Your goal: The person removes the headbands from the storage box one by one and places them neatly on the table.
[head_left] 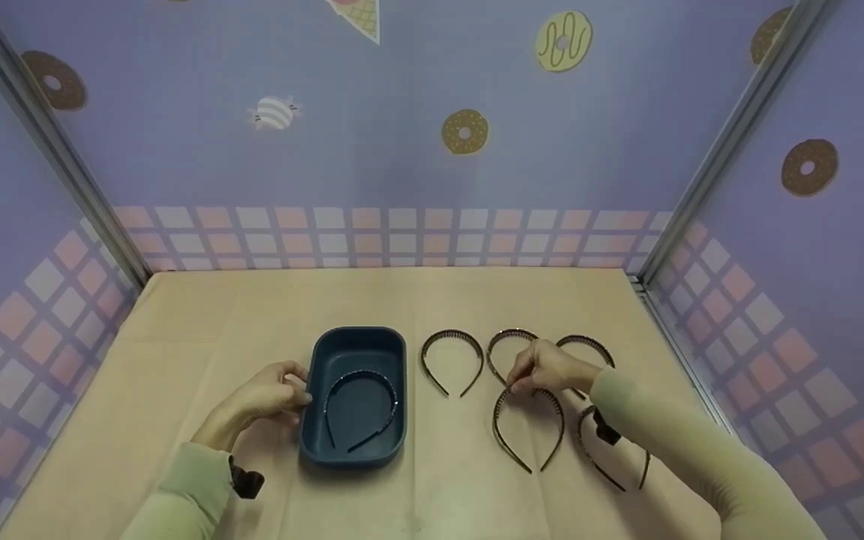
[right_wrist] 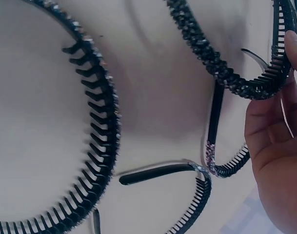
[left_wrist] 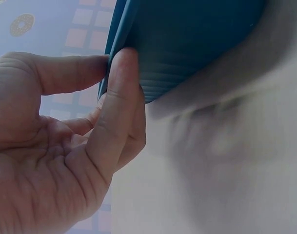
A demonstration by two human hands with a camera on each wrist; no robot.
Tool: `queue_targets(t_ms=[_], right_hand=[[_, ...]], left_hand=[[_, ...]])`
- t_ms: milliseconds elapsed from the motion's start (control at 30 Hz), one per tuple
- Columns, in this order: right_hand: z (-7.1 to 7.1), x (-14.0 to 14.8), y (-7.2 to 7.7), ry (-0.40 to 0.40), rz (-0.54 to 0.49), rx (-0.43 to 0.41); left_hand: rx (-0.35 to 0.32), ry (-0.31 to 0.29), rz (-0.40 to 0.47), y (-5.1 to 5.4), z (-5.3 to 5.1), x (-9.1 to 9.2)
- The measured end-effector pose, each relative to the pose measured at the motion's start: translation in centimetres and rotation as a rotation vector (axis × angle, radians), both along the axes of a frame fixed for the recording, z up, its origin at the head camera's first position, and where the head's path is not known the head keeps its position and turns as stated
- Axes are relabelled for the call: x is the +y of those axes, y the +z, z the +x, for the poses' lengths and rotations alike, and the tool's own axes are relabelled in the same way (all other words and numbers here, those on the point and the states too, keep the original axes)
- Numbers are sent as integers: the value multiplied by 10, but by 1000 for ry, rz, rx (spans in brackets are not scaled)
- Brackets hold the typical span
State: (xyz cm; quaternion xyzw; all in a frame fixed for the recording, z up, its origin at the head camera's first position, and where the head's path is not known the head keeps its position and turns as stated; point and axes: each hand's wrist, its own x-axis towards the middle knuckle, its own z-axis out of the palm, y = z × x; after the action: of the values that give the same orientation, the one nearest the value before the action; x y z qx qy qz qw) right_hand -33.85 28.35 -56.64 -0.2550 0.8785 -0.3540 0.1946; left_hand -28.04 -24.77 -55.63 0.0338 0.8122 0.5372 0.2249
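Note:
My left hand (head_left: 271, 394) pinches the left rim of a dark blue rectangular container (head_left: 357, 460), its thumb (left_wrist: 80, 73) and fingers on either side of the wall. Inside the container lies one dark, glittery headband (head_left: 394, 401). To the right, my right hand (head_left: 548, 367) holds another headband (head_left: 496, 421) by the top of its curve, its two ends pointing toward me. Up close in the right wrist view, this held headband (right_wrist: 258, 91) is black with sparkly stones outside and comb teeth inside. Whether it is lifted off the table is hard to tell.
On the cream-covered table (head_left: 237, 315) lie more headbands: one beside the container (head_left: 424, 360), one behind my right hand (head_left: 496, 345), one farther right (head_left: 597, 345), and one under my right forearm (head_left: 646, 469). Patterned walls (head_left: 402, 165) enclose the back and sides.

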Motion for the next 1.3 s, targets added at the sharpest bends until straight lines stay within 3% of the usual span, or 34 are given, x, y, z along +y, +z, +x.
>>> queue_targets(t_ms=[267, 433, 767, 1000, 1300], right_hand=[[6, -2, -9, 0, 39, 80], [10, -4, -15, 57, 37, 121], [13, -3, -18, 81, 42, 150], [13, -6, -14, 90, 65, 170], [11, -24, 1, 95, 8, 155]], left_hand=[[0, 3, -20, 2, 0, 1], [-2, 3, -21, 2, 0, 2], [-11, -19, -13, 2, -1, 0], [-16, -19, -13, 3, -1, 1], [-13, -14, -23, 3, -1, 1]])
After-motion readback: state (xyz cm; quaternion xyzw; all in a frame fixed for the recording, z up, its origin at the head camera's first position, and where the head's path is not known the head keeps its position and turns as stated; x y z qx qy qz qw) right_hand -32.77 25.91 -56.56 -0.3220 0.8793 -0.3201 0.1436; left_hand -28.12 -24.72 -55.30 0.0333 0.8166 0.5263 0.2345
